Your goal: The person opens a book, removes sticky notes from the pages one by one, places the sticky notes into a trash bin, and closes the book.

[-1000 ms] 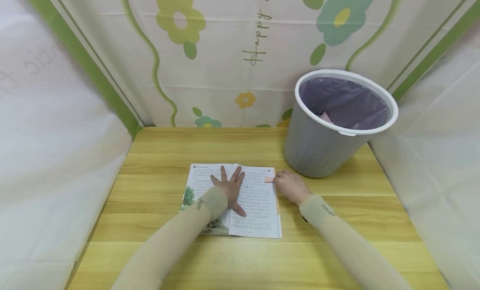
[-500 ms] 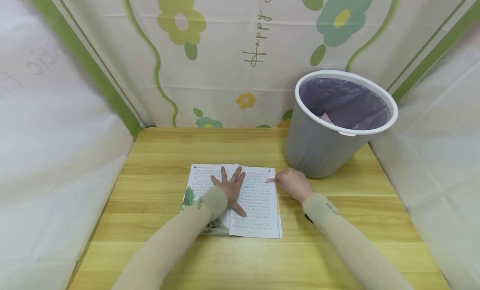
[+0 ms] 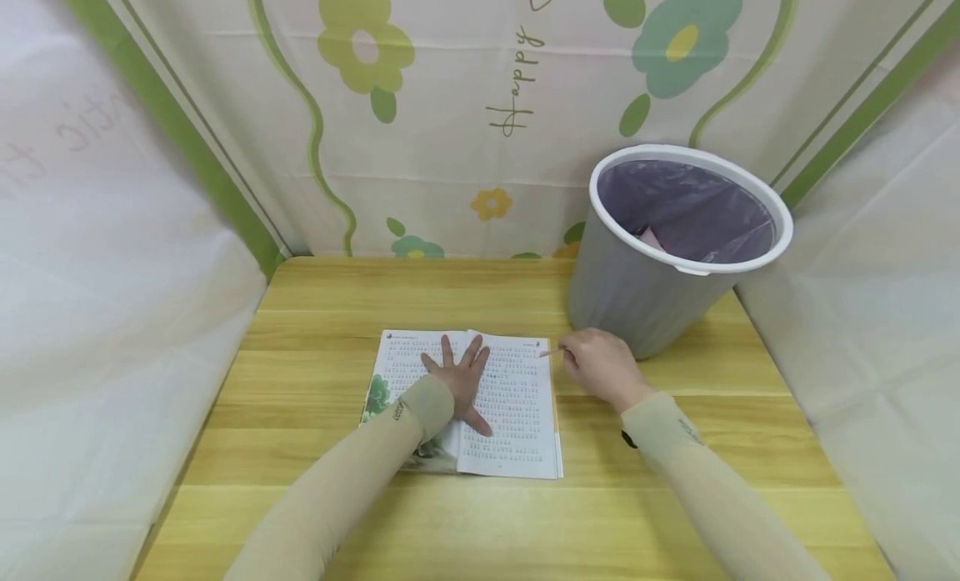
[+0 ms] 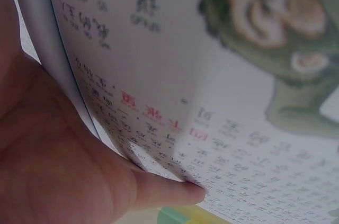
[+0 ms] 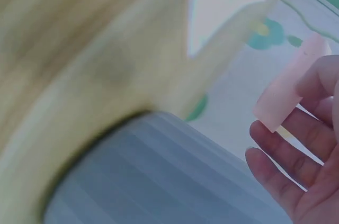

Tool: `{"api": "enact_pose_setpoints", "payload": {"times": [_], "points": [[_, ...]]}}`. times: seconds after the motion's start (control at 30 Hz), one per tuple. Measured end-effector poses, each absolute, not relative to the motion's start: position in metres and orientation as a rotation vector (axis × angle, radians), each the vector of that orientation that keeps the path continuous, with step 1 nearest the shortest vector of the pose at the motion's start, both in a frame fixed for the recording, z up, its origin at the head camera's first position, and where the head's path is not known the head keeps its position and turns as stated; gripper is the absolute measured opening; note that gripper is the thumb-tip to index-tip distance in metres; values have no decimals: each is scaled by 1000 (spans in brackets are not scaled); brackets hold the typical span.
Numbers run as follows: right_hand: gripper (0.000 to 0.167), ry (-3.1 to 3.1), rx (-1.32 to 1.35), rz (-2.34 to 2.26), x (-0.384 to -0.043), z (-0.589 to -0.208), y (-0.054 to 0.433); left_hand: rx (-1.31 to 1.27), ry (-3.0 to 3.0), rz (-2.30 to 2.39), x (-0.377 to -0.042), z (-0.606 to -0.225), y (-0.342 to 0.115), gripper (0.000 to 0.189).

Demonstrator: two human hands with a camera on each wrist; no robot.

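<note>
An open book (image 3: 510,414) with printed pages lies flat on the wooden table. Across its middle my left hand (image 3: 459,385) presses with fingers spread; in the left wrist view its thumb (image 4: 167,192) rests against a page with a green cartoon figure. Just beyond the book's right edge, my right hand (image 3: 603,366) pinches a narrow pink sticky note (image 5: 288,89) between thumb and fingers. From the head view this note is a thin strip whose tip reaches over the page's upper right corner. The other fingers of that hand are loosely bent.
A grey waste bin (image 3: 633,281) with a white rim and purple liner stands at the table's back right, close behind my right hand. A pink scrap (image 3: 651,237) is inside it. Patterned cloth (image 3: 442,147) hangs around the table (image 3: 360,289).
My right hand has drawn the pink sticky note up and away from the page, shifting slightly right and back. The left hand and book have stayed put.
</note>
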State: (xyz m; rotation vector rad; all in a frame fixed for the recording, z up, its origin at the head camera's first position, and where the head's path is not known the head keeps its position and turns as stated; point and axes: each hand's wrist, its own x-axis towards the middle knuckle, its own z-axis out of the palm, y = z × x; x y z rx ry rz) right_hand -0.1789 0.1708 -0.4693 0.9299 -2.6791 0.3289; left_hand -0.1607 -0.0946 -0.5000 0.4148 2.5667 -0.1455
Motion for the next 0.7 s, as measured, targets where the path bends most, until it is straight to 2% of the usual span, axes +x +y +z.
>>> {"api": "enact_pose_setpoints", "payload": {"times": [0.5,0.7], "points": [[13,-2327,919,369,-151,-389,192,414,2579,-134,-158,-498,-94,150],[24,-2215,858,332,-141,-350,202,400,2555,-124,-166,-517,-95,157]]}}
